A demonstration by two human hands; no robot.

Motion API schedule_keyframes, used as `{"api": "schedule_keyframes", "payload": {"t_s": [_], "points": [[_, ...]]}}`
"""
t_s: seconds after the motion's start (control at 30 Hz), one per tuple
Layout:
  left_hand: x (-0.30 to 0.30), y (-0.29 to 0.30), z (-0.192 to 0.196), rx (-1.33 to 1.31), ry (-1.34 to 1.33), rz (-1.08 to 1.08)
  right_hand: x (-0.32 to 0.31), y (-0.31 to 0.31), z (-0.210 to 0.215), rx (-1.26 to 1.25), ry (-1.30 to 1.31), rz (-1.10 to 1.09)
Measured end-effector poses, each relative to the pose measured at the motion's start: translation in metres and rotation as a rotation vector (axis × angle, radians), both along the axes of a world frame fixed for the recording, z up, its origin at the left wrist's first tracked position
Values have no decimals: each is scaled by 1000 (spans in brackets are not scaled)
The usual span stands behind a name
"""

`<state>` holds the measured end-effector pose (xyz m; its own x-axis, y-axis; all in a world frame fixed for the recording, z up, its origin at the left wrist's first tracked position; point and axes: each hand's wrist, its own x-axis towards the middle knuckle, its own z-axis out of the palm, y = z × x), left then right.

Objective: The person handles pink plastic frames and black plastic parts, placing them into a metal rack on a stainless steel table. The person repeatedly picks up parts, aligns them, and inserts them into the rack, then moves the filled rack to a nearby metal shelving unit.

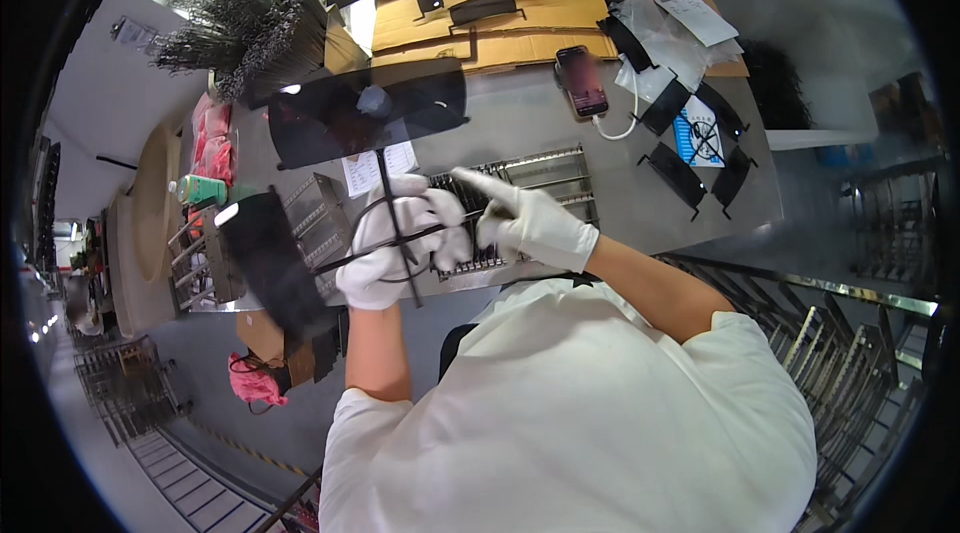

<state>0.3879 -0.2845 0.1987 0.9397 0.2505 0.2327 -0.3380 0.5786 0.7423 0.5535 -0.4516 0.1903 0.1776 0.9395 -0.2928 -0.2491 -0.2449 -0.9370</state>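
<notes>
My left hand [372,255], in a white glove, is closed around a black wire frame [387,198] with a cross-shaped middle and a ring. Two dark curved panels are on the frame's arms: a wide upper panel [330,118] and a blurred left panel [272,258]. To the right, my right hand [545,228], also gloved, is over a slotted metal rack [545,173]. Its index finger stretches toward the frame, with a gap between it and the more bent fingers. Nothing shows in this hand. The rack holds several dark narrow parts, partly hidden by my hands.
A similar panelled assembly [482,8] lies on cardboard [560,3] at the back. More dark panels surround a blue-and-white card [697,133] at right. A phone [582,81] with a white cable lies on the grey table [500,113]. Bundled wires [250,28] stand back left.
</notes>
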Motion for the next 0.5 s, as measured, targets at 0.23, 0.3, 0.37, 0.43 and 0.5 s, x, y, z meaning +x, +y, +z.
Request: {"api": "schedule_keyframes", "payload": {"t_s": [0.23,0.3,0.37,0.43,0.5], "points": [[-38,16,6,-124,39,246,43,-35,-140,-165,52,-253],[-34,11,5,-137,72,220,40,-34,-172,-157,-123,-259],[-29,9,5,-93,69,166,38,-26,-176,-303,1,-208],[-25,8,3,-90,66,133,34,-17,-177,-428,98,-138],[-24,5,5,-113,77,136,26,-8,-155,-488,28,-45]]}}
